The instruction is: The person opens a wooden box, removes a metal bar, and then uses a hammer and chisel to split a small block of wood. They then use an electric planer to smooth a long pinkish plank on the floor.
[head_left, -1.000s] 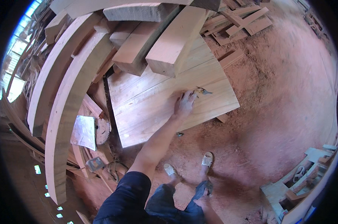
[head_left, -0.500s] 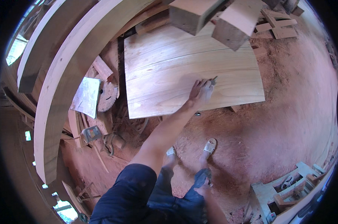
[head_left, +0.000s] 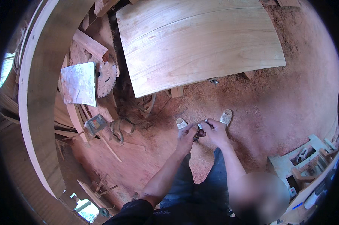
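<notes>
In front of my thighs, my left hand (head_left: 186,137) and my right hand (head_left: 216,134) meet with their fingertips pinched together. Something small with whitish and dark parts shows between the fingers, too small to name. Beyond the hands lies a broad, pale wooden panel (head_left: 199,41), raised above the floor, with a long seam or crack across its far part. Neither hand touches it. A small metal fitting (head_left: 214,81) sticks out below its near edge.
Left of the panel are a round saw blade (head_left: 107,78), a pale flat sheet (head_left: 78,83) and a grey box-like object (head_left: 95,124). A large curved beam (head_left: 45,93) looms at far left. Machine-like equipment (head_left: 289,161) stands at lower right. Sawdust covers the floor (head_left: 267,112).
My left hand has left the panel, where it held a small pointed object, and drawn back toward my body. My right hand has risen from my thigh to meet it. The view has tilted down.
</notes>
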Motion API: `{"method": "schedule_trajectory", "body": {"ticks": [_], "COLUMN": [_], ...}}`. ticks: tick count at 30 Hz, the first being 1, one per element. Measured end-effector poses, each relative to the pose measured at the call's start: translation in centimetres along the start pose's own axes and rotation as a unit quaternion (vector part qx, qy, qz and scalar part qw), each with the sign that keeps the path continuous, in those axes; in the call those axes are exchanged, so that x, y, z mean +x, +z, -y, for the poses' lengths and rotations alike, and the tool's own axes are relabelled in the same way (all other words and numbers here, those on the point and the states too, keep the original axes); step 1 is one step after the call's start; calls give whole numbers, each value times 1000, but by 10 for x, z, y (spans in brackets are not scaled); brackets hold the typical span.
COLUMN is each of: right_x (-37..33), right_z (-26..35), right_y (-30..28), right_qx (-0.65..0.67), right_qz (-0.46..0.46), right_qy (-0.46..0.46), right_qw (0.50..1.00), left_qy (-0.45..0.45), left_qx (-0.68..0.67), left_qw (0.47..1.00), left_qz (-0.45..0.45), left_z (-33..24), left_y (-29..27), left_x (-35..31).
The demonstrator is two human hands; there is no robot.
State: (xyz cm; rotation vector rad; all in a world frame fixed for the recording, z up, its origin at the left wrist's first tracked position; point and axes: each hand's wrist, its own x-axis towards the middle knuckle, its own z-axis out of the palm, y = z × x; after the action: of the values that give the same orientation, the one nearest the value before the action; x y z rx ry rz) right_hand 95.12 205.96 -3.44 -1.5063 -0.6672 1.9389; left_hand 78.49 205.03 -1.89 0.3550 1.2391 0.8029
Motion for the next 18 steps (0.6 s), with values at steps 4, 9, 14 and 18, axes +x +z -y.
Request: {"method": "schedule_trajectory", "body": {"ticks": [4, 9, 14, 18], "right_x": [-3, 14, 49, 83], "right_z": [9, -8, -35, -53], "right_y": [17, -1, -17, -30], "right_qx": [-82, -178, -148, -132], "right_qz": [-74, -54, 11, -78], "right_qy": [-34, 48, -23, -12], "right_qw": [993, 981, 989, 988], "left_qy": [-45, -24, -62, -60], "left_qx": [28, 179, 114, 62], "left_qw": [998, 983, 992, 996], "left_qz": [-32, 6, 0, -32], "left_z": [15, 24, 38, 63], "left_y": [-8, -16, -14, -11], "left_x": [-3, 1, 21, 40]}}
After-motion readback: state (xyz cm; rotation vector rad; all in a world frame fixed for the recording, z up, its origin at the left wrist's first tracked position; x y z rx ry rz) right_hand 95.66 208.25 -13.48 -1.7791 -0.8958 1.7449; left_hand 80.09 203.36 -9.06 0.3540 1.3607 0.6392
